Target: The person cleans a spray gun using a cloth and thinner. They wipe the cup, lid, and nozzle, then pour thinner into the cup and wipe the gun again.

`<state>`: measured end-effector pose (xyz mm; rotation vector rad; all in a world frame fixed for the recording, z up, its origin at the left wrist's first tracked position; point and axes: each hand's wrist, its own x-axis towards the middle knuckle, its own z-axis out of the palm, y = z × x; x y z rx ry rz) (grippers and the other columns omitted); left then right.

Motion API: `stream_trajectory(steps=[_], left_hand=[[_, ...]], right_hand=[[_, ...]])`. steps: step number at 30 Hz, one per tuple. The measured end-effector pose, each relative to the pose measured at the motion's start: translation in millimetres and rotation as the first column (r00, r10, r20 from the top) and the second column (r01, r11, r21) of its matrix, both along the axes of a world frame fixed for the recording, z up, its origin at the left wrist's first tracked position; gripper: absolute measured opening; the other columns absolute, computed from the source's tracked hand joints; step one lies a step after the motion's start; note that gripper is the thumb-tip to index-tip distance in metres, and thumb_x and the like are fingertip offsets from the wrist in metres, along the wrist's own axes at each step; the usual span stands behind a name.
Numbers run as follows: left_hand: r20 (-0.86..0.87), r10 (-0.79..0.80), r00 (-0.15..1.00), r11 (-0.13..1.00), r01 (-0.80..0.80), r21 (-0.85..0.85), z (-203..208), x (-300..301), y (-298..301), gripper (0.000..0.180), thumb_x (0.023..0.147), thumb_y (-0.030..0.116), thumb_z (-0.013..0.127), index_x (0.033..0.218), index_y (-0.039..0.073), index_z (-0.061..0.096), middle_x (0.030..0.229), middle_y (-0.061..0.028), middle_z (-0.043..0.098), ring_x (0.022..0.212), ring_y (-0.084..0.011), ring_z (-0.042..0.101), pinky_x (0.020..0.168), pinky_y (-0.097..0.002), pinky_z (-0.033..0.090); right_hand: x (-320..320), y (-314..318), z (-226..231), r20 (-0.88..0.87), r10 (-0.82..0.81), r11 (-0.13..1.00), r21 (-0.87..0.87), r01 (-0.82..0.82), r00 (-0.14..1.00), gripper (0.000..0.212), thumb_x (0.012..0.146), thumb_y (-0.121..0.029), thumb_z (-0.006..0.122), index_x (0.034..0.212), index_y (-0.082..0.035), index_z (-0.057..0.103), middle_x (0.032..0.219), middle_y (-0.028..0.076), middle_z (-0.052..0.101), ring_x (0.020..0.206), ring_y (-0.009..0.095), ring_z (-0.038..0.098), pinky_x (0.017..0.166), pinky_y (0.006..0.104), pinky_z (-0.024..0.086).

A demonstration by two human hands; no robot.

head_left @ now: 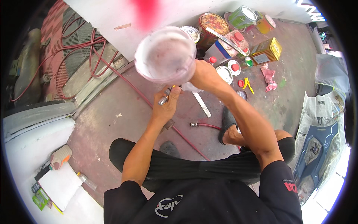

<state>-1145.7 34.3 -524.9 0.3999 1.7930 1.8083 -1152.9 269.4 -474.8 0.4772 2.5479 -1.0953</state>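
Observation:
A round translucent plastic cup point(147, 61), stained whitish-pink inside, is held up in front of me and looks slightly blurred. My right hand point(209, 78) is closed on its right side, with most fingertips hidden. Just below the cup, my left hand point(166, 102) is closed around a silvery metal fitting point(163, 100) with a small yellowish part near the thumb. Whether that fitting joins the cup cannot be seen. Something white and thin, like paper or cloth point(191, 88), shows under my right hand. Beneath it a pale flat stick point(201, 104) lies on the floor.
Paint cans point(242, 17), bottles and a yellow rectangular tin point(266, 51) crowd the floor at the far right. A red hose point(130, 86) crosses at left; another hose end point(194, 125) lies by my shoe. A blue panel point(317, 149) rests on newspaper at right.

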Motion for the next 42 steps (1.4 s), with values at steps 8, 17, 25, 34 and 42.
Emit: stream_trajectory(steps=[8,17,25,34,42], left_hand=[[0.216,0.022,0.976,0.996,-0.041,0.081,12,4,3,0.063,0.111,0.06,0.063,0.119,-0.001,0.077,0.085,-0.0031,0.074,0.056,-0.0052,0.051,0.053,-0.0285,0.041],[-0.003,-0.054,0.999,0.999,0.054,-0.01,-18,7,-4,0.082,0.112,0.071,0.046,0.137,-0.003,0.069,0.104,-0.0122,0.077,0.05,-0.0074,0.05,0.044,-0.0255,0.038],[0.511,-0.006,0.859,0.987,-0.076,0.139,19,-6,10,0.097,0.104,0.09,0.024,0.123,0.003,0.062,0.101,-0.0155,0.074,0.043,-0.0101,0.042,0.046,-0.0297,0.041],[0.532,-0.06,0.845,0.991,-0.015,0.135,13,-6,10,0.096,0.101,0.094,0.024,0.122,0.009,0.063,0.099,-0.0108,0.073,0.044,-0.0086,0.043,0.046,-0.0283,0.04],[0.544,-0.043,0.838,0.965,-0.106,0.24,2,-9,2,0.093,0.103,0.091,0.022,0.122,0.009,0.062,0.101,-0.0121,0.074,0.043,-0.0095,0.041,0.046,-0.0304,0.041]], right_hand=[[24,-22,-4,-0.359,0.279,0.829,0.558,-0.035,0.891,0.026,0.089,-0.026,0.077,0.097,-0.001,0.072,0.072,0.023,0.073,0.068,0.04,0.077,0.062,0.0512,0.059],[11,-16,-8,-0.176,0.144,0.934,0.349,-0.075,0.974,0.039,0.092,-0.036,0.072,0.091,0.002,0.079,0.087,0.028,0.077,0.085,0.044,0.079,0.078,0.0541,0.063],[-4,-5,3,-0.816,0.172,0.945,0.294,0.142,0.552,0.023,0.091,-0.022,0.084,0.094,-0.003,0.071,0.086,0.013,0.078,0.077,0.034,0.078,0.063,0.0432,0.059],[10,-45,-9,-0.457,0.308,0.925,0.349,-0.15,0.834,0.033,0.105,-0.034,0.062,0.134,-0.02,0.071,0.112,0.019,0.076,0.091,0.047,0.073,0.081,0.0535,0.061],[-44,-21,-26,-0.159,-0.406,0.743,-0.631,0.224,0.9,0.042,0.116,-0.041,0.049,0.133,-0.01,0.071,0.11,0.021,0.076,0.1,0.04,0.073,0.095,0.0488,0.057]])
